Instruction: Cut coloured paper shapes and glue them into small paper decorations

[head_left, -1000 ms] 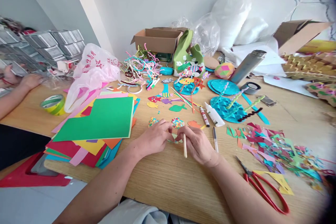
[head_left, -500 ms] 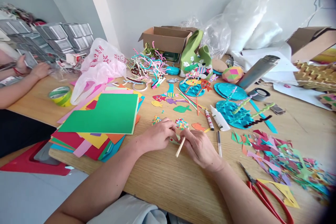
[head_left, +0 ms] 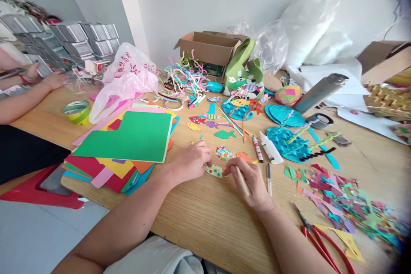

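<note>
A small green paper cut-out [head_left: 215, 171] with coloured dots lies on the wooden table [head_left: 208, 218] between my hands. My left hand [head_left: 192, 162] rests beside its left edge, fingertips touching it. My right hand [head_left: 248, 182] grips a thin wooden stick [head_left: 241, 180] and its fingertips meet the cut-out's right edge. Just beyond lie a dotted round cut-out [head_left: 223, 153] and an orange paper fish [head_left: 244, 156].
A stack of coloured paper [head_left: 125, 145] lies to the left, red scissors [head_left: 324, 244] and paper scraps [head_left: 340, 192] to the right. A pen [head_left: 269, 179], glue bottle [head_left: 270, 147] and blue paper discs [head_left: 289, 139] lie beyond. Another person's arms [head_left: 28, 94] rest at far left near a tape roll [head_left: 76, 111].
The stick in my right hand has swung from pointing toward me to lying across the hand. The green cut-out shows more fully between my fingers. The view has shifted slightly.
</note>
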Demonstrator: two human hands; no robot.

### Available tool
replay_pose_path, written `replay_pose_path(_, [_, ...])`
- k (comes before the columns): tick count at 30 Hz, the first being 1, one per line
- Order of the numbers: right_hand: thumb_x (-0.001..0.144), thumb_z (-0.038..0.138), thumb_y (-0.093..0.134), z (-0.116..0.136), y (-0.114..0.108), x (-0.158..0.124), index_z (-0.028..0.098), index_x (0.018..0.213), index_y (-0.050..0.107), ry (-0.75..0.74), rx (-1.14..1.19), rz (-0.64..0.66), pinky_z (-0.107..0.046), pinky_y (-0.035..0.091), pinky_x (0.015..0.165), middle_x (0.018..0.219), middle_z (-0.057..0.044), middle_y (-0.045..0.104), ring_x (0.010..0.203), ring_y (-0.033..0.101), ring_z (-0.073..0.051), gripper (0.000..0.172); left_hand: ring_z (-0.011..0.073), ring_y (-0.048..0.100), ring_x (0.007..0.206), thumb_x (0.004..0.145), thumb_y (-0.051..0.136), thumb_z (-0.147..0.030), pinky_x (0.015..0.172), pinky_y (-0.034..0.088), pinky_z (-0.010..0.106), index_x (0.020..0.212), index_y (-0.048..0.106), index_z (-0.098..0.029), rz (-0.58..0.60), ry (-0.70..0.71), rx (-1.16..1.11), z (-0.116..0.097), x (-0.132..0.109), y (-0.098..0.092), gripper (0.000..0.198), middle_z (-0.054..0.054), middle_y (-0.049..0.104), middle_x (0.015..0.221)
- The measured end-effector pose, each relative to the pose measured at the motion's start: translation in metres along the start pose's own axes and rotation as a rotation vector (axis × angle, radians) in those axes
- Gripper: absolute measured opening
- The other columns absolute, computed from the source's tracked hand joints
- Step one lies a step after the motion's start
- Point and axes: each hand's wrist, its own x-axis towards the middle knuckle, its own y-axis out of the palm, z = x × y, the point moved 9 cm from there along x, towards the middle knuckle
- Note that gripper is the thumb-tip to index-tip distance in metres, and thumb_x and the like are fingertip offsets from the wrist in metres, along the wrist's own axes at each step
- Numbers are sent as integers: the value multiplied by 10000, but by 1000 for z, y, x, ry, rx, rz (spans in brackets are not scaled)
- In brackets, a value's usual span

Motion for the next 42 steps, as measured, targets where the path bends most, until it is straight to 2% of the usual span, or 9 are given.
replay_pose_path(5, [997, 290, 384, -31, -32, -15, 186, 1043, 602, 261, 81, -450, -260, 412, 476, 655, -1, 649, 443, 493, -107, 246, 191, 534, 886, 799, 490, 39, 826, 458, 307, 743, 705, -146, -42, 15, 38, 0, 0, -4, 289, 47, 668, 778])
replay_pose_path(7, [990, 324, 420, -41, -37, -18, 182, 1055, 621, 319, 86, -546, -256, 416, 469, 641, 4, 623, 467, 508, -112, 254, 188, 531, 888, 794, 496, 45, 832, 459, 306, 727, 702, -146, -56, 24, 35, 0, 0, -5, 289, 44, 669, 779])
replay_pose_path(9, [978, 335, 456, -45, -40, -16, 190, 1003, 638, 316, 59, -577, -270, 460, 531, 697, -14, 639, 566, 577, -132, 234, 187, 531, 898, 788, 513, 45, 835, 459, 304, 717, 698, -147, -60, 34, 29, -2, 0, -5, 276, 39, 673, 787])
replay_pose_path(12, [964, 323, 488, -50, -37, -13, 202, 847, 625, 298, 3, -533, -311, 503, 651, 826, -46, 682, 709, 635, -160, 217, 188, 528, 904, 799, 535, 21, 815, 460, 298, 713, 694, -145, -46, 44, 37, -4, 0, -3, 245, 38, 669, 788])
replay_pose_path(14, [960, 317, 494, -54, -32, -11, 205, 794, 603, 304, -19, -482, -330, 508, 688, 837, -52, 690, 752, 649, -175, 228, 188, 526, 896, 805, 539, 9, 794, 459, 297, 709, 691, -143, -33, 44, 52, -5, 0, 0, 235, 39, 659, 778])
replay_pose_path(25, [971, 301, 470, -55, -23, -5, 211, 784, 573, 302, -72, -369, -351, 511, 728, 860, -63, 696, 804, 663, -191, 232, 183, 507, 867, 804, 516, 22, 760, 440, 293, 685, 664, -134, -46, 67, 108, -10, 0, 1, 246, 38, 629, 748])
replay_pose_path(30, [968, 295, 473, -56, -26, -10, 209, 813, 594, 307, -41, -430, -338, 517, 700, 863, -56, 694, 771, 664, -183, 215, 184, 508, 867, 796, 520, 21, 753, 442, 292, 681, 657, -137, -66, 52, 102, -8, 0, -1, 239, 38, 640, 769])
replay_pose_path(35, [967, 256, 475, -47, -36, -19, 206, 856, 605, 266, 18, -530, -275, 503, 597, 850, -37, 676, 662, 647, -142, 178, 183, 519, 867, 785, 506, 39, 767, 444, 298, 685, 651, -138, -102, 23, 88, -4, 0, -5, 250, 42, 661, 784])
replay_pose_path(42, [964, 196, 456, -18, -23, -4, 200, 803, 601, 107, 39, -310, -278, 492, 613, 710, -14, 622, 612, 618, -138, 218, 193, 533, 858, 786, 484, 39, 751, 454, 302, 709, 655, -139, -61, 17, 74, -6, 1, -2, 259, 46, 667, 750])
